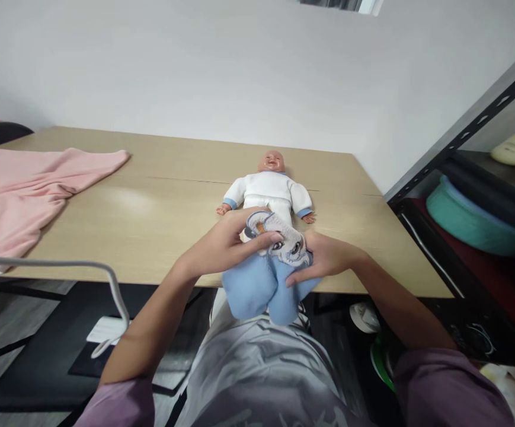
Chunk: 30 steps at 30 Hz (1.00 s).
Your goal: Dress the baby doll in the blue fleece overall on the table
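On the near side of the doll [268, 187], between its trunk and your body, you hold a blue fabric item [249, 289] bearing a pale embroidered face. Your left grip [228, 243] clasps its upper part, thumb laid across the face; your right grip [328, 256] pinches the opposite side, thumb pressed on the blue cloth. The doll lies face up on the desk [159, 237], long axis running from the head, farthest from you, to the legs, nearest you and partly hidden by the item. From both grips its trunk is straight ahead; your left appears the nearer. The item's own long axis cannot be told: it is bunched, two rounded lobes hanging toward you. Count: grips, two; doll, one; blue item, one; pink cloth [21, 201], one, well to the doll's side on your left; teal basin [474, 219], one, well beyond the doll on your right.
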Motion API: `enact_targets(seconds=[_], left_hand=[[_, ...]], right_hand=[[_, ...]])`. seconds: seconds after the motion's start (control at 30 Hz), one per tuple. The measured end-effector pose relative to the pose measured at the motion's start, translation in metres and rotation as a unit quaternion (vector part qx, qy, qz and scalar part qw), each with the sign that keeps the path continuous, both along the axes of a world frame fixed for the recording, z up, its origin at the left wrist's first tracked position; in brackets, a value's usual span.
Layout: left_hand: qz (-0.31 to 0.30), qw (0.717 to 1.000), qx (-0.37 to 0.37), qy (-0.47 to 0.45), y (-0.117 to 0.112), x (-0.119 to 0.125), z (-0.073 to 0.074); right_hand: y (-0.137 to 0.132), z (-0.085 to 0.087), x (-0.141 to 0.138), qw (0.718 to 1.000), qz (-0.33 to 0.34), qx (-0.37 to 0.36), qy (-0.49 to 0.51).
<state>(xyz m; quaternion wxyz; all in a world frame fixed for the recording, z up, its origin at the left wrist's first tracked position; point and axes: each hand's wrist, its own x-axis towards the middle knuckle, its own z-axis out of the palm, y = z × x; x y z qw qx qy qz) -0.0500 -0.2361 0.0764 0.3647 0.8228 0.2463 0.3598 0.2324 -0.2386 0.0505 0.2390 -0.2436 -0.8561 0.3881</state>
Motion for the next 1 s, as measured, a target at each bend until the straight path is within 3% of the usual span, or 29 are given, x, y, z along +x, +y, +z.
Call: enact_targets(seconds=[0.13, 0.27, 0.4, 0.57, 0.67, 0.8, 0.9, 1.0], left_hand=[[-0.045, 0.996, -0.051, 0.065, 0.007, -0.017, -0.019], [-0.074, 0.994, -0.079, 0.019, 0.014, -0.022, -0.04], [-0.079, 0.992, -0.096, -0.035, 0.013, -0.012, -0.037], [-0.069, 0.99, -0.12, -0.005, 0.017, -0.012, -0.029], [-0.141, 0.977, -0.158, 0.033, 0.026, -0.02, -0.035], [-0.22, 0.965, -0.139, 0.04, 0.038, -0.029, -0.055], [-0.202, 0.962, -0.18, -0.026, 0.045, -0.029, -0.066], [-0.143, 0.966, -0.21, -0.042, 0.048, -0.026, -0.067]], right_hand=[[-0.001, -0.01, -0.001, 0.993, -0.062, 0.042, 0.091], [0.001, -0.014, 0.003, 0.995, -0.065, -0.036, 0.067], [0.007, -0.023, 0.007, 0.99, -0.056, -0.13, 0.0], [0.013, -0.019, 0.005, 0.991, 0.015, -0.123, -0.042], [0.014, -0.013, 0.001, 0.991, 0.044, -0.119, -0.045], [0.014, -0.013, 0.002, 0.991, -0.018, -0.133, -0.026], [0.015, -0.01, 0.003, 0.977, -0.002, -0.202, -0.068], [0.017, -0.003, 0.003, 0.959, 0.051, -0.253, -0.118]])
